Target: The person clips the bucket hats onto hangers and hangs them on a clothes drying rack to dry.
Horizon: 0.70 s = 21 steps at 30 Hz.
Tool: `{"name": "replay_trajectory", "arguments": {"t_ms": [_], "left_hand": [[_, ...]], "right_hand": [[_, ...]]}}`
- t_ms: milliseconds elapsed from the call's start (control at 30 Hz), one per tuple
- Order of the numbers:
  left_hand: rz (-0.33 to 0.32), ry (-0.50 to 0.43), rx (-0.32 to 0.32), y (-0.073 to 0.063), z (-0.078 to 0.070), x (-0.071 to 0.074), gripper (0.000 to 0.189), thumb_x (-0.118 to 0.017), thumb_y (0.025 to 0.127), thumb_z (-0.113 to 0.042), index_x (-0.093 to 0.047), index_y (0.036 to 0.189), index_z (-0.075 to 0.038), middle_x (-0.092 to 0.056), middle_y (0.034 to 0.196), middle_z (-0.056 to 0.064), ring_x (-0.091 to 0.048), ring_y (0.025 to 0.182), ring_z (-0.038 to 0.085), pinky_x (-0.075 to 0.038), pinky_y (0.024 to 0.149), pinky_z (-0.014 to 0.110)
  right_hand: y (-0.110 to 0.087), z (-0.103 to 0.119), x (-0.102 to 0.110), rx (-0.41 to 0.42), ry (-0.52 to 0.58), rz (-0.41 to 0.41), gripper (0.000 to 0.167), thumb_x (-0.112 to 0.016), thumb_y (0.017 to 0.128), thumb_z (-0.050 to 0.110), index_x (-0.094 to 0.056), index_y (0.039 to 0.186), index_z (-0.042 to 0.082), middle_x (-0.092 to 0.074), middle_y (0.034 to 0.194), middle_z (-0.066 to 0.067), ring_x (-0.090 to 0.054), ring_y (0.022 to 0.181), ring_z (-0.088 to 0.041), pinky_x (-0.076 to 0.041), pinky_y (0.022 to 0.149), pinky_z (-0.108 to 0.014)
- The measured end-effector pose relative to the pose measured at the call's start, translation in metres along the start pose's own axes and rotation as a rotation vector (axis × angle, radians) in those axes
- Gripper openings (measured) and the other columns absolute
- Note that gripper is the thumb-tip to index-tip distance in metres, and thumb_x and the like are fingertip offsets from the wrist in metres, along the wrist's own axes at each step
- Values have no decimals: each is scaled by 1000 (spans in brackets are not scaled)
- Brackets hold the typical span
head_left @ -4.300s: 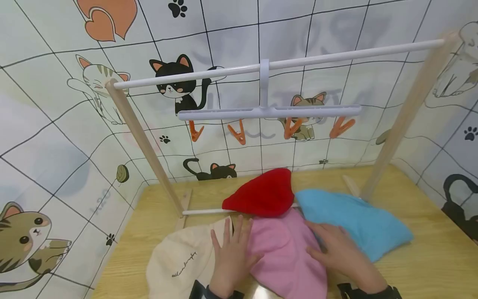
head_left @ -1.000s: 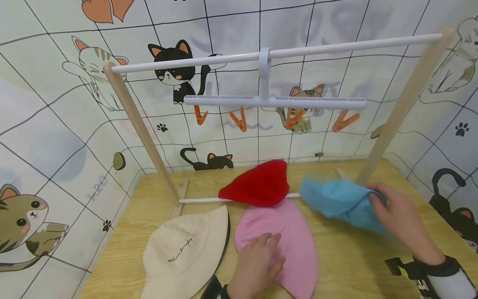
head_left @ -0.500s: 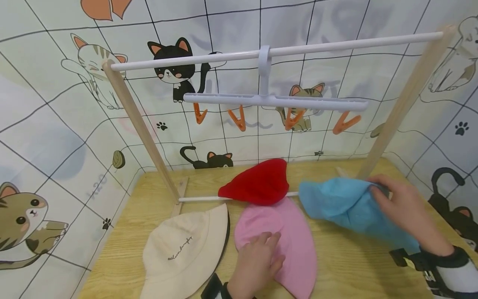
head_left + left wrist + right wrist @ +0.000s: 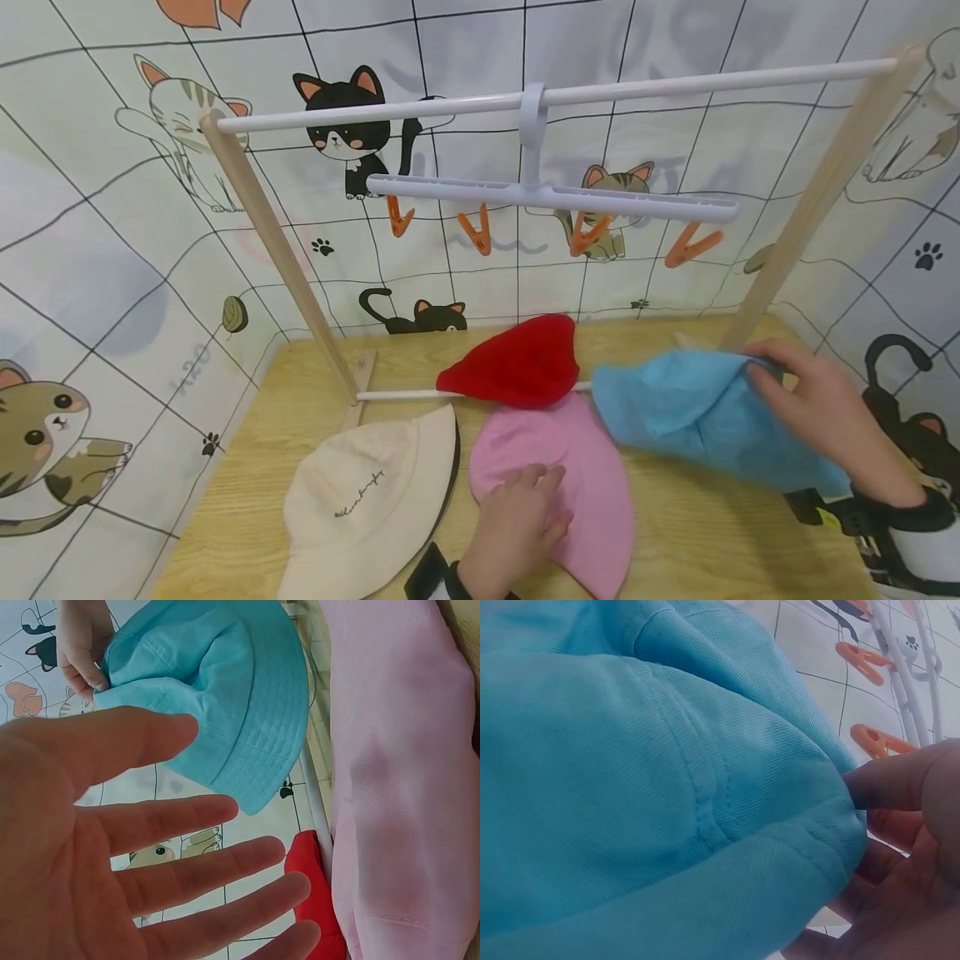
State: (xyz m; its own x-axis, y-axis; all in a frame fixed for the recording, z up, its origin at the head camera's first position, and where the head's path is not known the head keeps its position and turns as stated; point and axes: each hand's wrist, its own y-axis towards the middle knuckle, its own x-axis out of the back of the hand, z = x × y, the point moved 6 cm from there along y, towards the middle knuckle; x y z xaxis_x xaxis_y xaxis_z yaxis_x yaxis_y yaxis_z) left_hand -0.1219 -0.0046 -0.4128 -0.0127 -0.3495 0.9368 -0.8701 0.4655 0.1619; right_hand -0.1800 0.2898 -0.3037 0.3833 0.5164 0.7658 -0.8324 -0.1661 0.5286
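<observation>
Your right grip (image 4: pixel 828 412) pinches the sky-blue cloth bucket hat (image 4: pixel 675 408), so best steady its brim (image 4: pixel 276 705) with your empty, spread left grip (image 4: pixel 517 518)

A: What surfaces enclosed the work area?

B: A left wall (image 4: pixel 112 292), a rear wall (image 4: pixel 472 150) and a right wall (image 4: pixel 881 258). All were white, printed with thin dark grid lines.

A: Specify the printed motifs.

B: Cartoon cats, including a black-and-white cat (image 4: pixel 337 145) at the rear; paw prints (image 4: pixel 927 256); an orange heart (image 4: pixel 198 10), cropped at upper left.

A: And the support surface?

B: A counter (image 4: pixel 232 483) with pale yellow wood grain adjoined the rear wall. Lighting was bright, with soft shadows.
</observation>
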Motion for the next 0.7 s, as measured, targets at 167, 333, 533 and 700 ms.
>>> {"name": "replay_trajectory", "arguments": {"t_ms": [167, 333, 533, 700], "left_hand": [[-14, 9, -26, 2, -3, 3, 43, -73, 86, -29, -61, 124, -11, -64, 107, 4, -61, 87, 18, -50, 66, 29], [-15, 34, -51, 8, -7, 6, 44, -73, 86, -29, -62, 124, -11, -64, 108, 4, -61, 89, 18, -52, 70, 29], [18, 70, -44, 20, -9, 12, 45, -71, 88, -31, -61, 127, -12, -64, 114, 4, -61, 95, 21, -53, 73, 32], [37, 47, -55, 32, -7, 17, 46, -69, 89, -30, -59, 130, -12, -63, 117, 5, -60, 103, 22, -52, 81, 35]], "right_hand": [[3, 0, 3, -16, 25, -2, 20, -64, 86, -5, -66, 106, -4, -66, 97, -24, -42, 79, 14, -35, 62, -15], [9, 3, 4, -46, 40, -4, 20, -63, 88, -1, -66, 108, -4, -67, 97, -22, -43, 77, 10, -34, 60, -18], [20, 6, 7, -38, 42, -23, 20, -62, 88, -2, -66, 108, -5, -67, 97, -25, -44, 73, 5, -33, 58, -18], [22, 7, 7, -37, 60, -34, 19, -63, 87, -3, -66, 106, -5, -67, 96, -25, -38, 84, 18, -35, 68, -18]]}}
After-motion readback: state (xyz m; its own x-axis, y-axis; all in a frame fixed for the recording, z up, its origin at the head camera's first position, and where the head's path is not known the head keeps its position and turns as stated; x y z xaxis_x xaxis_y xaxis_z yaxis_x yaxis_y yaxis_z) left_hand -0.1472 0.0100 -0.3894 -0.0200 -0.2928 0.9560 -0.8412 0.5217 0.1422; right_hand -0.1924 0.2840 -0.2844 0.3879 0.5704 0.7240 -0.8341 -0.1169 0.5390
